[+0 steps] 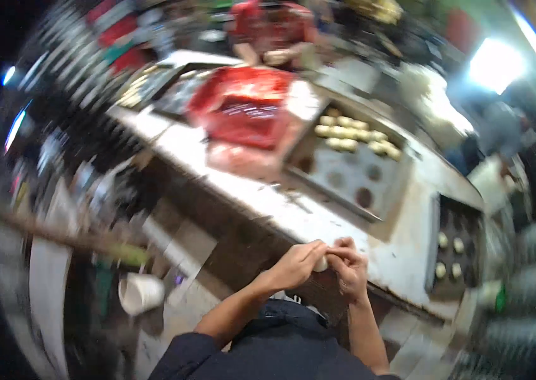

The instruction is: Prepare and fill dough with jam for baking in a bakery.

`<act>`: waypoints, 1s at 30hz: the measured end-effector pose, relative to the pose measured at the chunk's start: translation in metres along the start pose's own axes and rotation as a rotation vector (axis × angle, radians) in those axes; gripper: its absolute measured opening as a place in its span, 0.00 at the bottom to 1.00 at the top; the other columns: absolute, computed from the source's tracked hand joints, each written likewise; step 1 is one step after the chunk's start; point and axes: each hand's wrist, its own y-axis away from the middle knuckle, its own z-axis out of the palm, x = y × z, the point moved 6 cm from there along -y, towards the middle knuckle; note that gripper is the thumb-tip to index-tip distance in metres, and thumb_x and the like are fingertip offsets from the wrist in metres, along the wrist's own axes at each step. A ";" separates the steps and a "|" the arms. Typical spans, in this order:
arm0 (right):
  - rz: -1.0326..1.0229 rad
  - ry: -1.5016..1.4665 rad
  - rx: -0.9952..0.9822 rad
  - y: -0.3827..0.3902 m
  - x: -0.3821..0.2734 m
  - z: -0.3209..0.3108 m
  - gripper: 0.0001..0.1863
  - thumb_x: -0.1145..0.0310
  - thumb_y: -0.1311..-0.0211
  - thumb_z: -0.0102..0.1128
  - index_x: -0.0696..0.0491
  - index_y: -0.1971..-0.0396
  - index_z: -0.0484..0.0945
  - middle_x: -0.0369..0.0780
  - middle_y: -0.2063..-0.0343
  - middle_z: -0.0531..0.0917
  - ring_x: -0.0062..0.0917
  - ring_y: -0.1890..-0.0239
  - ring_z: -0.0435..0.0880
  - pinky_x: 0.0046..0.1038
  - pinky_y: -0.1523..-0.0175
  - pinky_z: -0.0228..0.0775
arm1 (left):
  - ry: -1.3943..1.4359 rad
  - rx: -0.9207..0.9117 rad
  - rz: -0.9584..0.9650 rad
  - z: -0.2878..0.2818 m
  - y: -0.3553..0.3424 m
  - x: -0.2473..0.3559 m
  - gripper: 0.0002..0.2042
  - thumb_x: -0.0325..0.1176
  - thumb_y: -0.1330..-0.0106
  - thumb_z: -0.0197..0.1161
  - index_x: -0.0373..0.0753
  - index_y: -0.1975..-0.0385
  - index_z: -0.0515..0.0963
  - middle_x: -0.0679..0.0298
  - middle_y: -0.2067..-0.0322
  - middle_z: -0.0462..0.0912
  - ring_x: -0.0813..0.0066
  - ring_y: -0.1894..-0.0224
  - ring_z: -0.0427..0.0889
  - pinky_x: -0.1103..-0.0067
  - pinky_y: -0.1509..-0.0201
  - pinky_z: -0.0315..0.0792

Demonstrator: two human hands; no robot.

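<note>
1. Nearest the camera is our dark shirt (287,354), with 2 bare forearms reaching forward from it toward the near edge of the pale worktable (404,263).
2. Between our hands we have 1 small, rounded, pale dough piece (321,263); only part of it shows, below the meeting fingers.
3. We judge it light, soft and easily dented, perhaps a little tacky rather than slippery. Hard pinching would likely mark or tear it, so we would cradle it by its rounded sides, spreading light pressure over several fingers.
4. It lies just inside the left hand's curled fingers, on their right, and against the inner side of the right hand.
5. Our left hand (298,263) is closed around its side of the piece, fingers together and bent over it.
6. Our right hand (350,269) is closed on the other side, fingers folded in toward the left ones. Blur and overlap mean we cannot tell which fingertips press.
7. Beyond our hands, a large metal tray (369,183) carries similar pale balls (347,133), grouped toward its far side. At right, a darker tray (461,221) holds 4 pale pieces (458,245), set apart.
</note>
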 end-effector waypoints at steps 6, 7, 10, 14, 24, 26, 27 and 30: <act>0.152 -0.516 0.357 -0.022 -0.008 -0.022 0.25 0.62 0.26 0.61 0.59 0.38 0.67 0.38 0.50 0.79 0.22 0.46 0.78 0.24 0.41 0.71 | -0.451 -0.132 0.553 0.017 -0.090 0.062 0.11 0.36 0.23 0.50 0.34 0.58 0.74 0.51 0.64 0.81 0.50 0.57 0.74 0.60 0.44 0.61; 0.134 -0.761 0.441 -0.025 -0.027 -0.015 0.26 0.57 0.26 0.60 0.60 0.40 0.69 0.39 0.47 0.79 0.23 0.43 0.77 0.25 0.39 0.71 | -0.400 -0.119 0.598 0.029 -0.104 0.068 0.08 0.34 0.25 0.53 0.35 0.60 0.75 0.55 0.65 0.81 0.53 0.57 0.75 0.61 0.43 0.59; -0.009 -0.514 0.692 -0.006 -0.012 -0.068 0.25 0.58 0.26 0.59 0.60 0.40 0.72 0.39 0.48 0.80 0.24 0.45 0.80 0.28 0.40 0.73 | -0.416 -0.111 0.747 0.087 -0.137 0.076 0.07 0.29 0.29 0.55 0.36 0.56 0.77 0.58 0.65 0.81 0.55 0.54 0.75 0.63 0.42 0.59; 0.129 -0.702 0.594 -0.003 0.003 -0.133 0.22 0.66 0.28 0.61 0.64 0.41 0.74 0.42 0.51 0.84 0.26 0.53 0.86 0.27 0.45 0.80 | 0.189 -0.466 0.171 0.130 -0.177 0.029 0.32 0.36 0.24 0.53 0.38 0.24 0.50 0.52 0.30 0.63 0.61 0.29 0.61 0.62 0.25 0.50; 0.116 1.221 0.752 -0.075 0.010 -0.476 0.28 0.73 0.33 0.62 0.65 0.36 0.69 0.55 0.33 0.69 0.48 0.29 0.66 0.40 0.28 0.62 | -0.453 -0.093 0.034 0.120 -0.313 -0.053 0.23 0.37 0.33 0.64 0.34 0.41 0.72 0.44 0.39 0.71 0.46 0.36 0.70 0.63 0.31 0.63; 0.217 1.129 0.698 -0.084 0.021 -0.490 0.22 0.71 0.33 0.63 0.63 0.42 0.76 0.52 0.35 0.73 0.47 0.31 0.68 0.39 0.29 0.64 | -0.630 0.068 0.041 0.085 -0.351 -0.088 0.23 0.36 0.36 0.65 0.33 0.43 0.72 0.42 0.44 0.74 0.45 0.40 0.73 0.60 0.35 0.66; 0.106 1.044 0.782 -0.092 0.001 -0.469 0.19 0.71 0.33 0.63 0.62 0.44 0.79 0.51 0.37 0.75 0.46 0.31 0.70 0.39 0.30 0.65 | -0.767 0.188 0.097 0.050 -0.368 -0.102 0.24 0.36 0.37 0.66 0.32 0.44 0.71 0.41 0.46 0.75 0.44 0.42 0.73 0.58 0.36 0.67; -0.090 0.957 1.000 -0.058 -0.040 -0.428 0.13 0.74 0.34 0.62 0.61 0.51 0.82 0.47 0.47 0.83 0.42 0.41 0.78 0.40 0.36 0.69 | -1.052 0.531 -0.025 -0.005 -0.429 -0.098 0.26 0.38 0.38 0.65 0.29 0.44 0.67 0.37 0.50 0.78 0.37 0.45 0.75 0.54 0.38 0.67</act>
